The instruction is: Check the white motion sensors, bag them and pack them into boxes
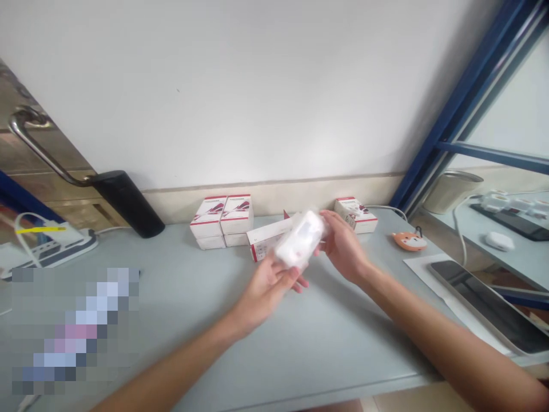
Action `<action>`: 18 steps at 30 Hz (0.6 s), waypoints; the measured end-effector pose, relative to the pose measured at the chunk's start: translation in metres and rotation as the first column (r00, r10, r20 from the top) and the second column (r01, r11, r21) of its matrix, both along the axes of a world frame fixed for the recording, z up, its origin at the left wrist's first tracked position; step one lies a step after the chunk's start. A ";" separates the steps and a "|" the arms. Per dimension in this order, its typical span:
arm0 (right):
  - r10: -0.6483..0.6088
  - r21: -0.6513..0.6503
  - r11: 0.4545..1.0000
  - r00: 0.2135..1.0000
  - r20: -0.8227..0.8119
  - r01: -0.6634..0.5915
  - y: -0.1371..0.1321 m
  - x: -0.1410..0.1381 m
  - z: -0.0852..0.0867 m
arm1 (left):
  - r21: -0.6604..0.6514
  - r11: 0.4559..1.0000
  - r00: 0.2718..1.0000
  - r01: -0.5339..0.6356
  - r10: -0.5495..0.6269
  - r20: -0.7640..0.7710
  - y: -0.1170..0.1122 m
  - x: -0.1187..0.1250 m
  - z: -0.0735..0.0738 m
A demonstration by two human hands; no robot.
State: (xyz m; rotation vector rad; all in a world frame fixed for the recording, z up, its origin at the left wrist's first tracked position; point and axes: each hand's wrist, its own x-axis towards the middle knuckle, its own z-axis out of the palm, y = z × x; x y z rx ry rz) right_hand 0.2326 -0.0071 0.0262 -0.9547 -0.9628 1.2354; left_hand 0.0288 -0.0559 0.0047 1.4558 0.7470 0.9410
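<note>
Between both hands, above the desk, is a white object wrapped in clear plastic (300, 237); blur hides its exact kind. My left hand (270, 286) grips its lower left end, thumb on top. At its upper right end, my right hand (343, 243) has its fingers closed on the plastic. Just behind the wrapped object lies a white and red carton (266, 237) with a raised flap, partly hidden by it. Small white and red boxes (208, 220) stand stacked to the left, and another box (355, 214) sits behind my right hand.
The grey desk (180, 320) meets a white wall. A black cylinder (128, 203) and a power strip (55, 254) are at the left. To the right lie an orange animal-face case (409, 240) and a dark phone (489, 303). A blurred-out item (81, 332) lies front left.
</note>
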 end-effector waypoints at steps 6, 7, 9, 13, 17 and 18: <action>-0.003 0.391 0.869 0.787 0.617 -0.303 -0.024 -0.007 -0.001 | -0.380 0.922 0.961 0.068 0.041 0.273 0.019 -0.011 -0.005; -0.069 0.440 0.837 0.737 0.672 -0.324 -0.024 -0.006 -0.001 | -0.406 0.907 0.953 0.107 0.023 0.303 0.022 -0.014 -0.007; -0.145 0.499 0.812 0.725 0.674 -0.302 -0.022 -0.003 0.000 | -0.454 0.872 0.941 0.182 -0.021 0.337 0.025 -0.017 -0.009; -0.240 0.518 0.850 0.812 0.533 -0.089 -0.013 0.004 0.005 | -0.501 0.823 0.931 0.267 -0.088 0.353 0.024 -0.018 -0.008; -0.524 0.593 0.752 0.808 0.270 0.289 0.005 0.024 0.012 | -0.524 0.802 0.939 0.286 -0.124 0.321 0.024 -0.017 -0.006; -0.609 0.614 0.685 0.771 0.188 0.391 0.011 0.030 0.013 | -0.530 0.799 0.938 0.285 -0.117 0.327 0.025 -0.017 -0.005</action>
